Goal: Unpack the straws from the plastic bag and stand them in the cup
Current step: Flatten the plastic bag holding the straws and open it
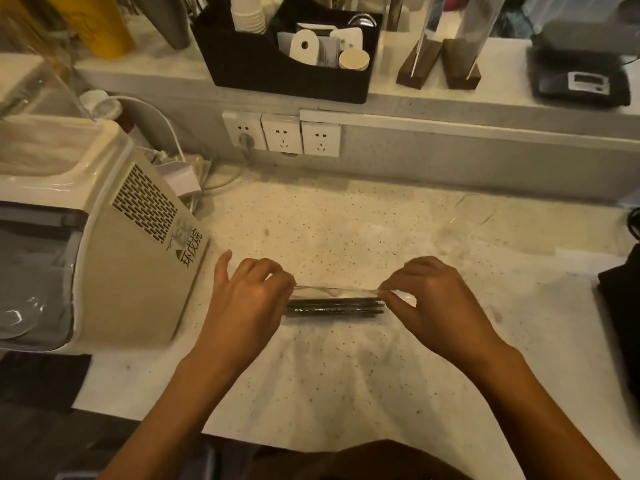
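A clear plastic bag (334,292) with several dark straws (334,306) inside lies crosswise on the speckled counter (346,375). My left hand (247,299) pinches the bag's left end and my right hand (434,303) pinches its right end, so the film is stretched taut between them above the straws. A clear cup (465,221) stands on the counter to the back right, hard to make out against the surface.
A cream machine (104,265) fills the left side, close to my left hand. Wall sockets (282,135) and cables sit behind. On the raised shelf are a black organiser (287,60), wooden stands and a black scale (581,76). A black object (623,306) sits at the right edge.
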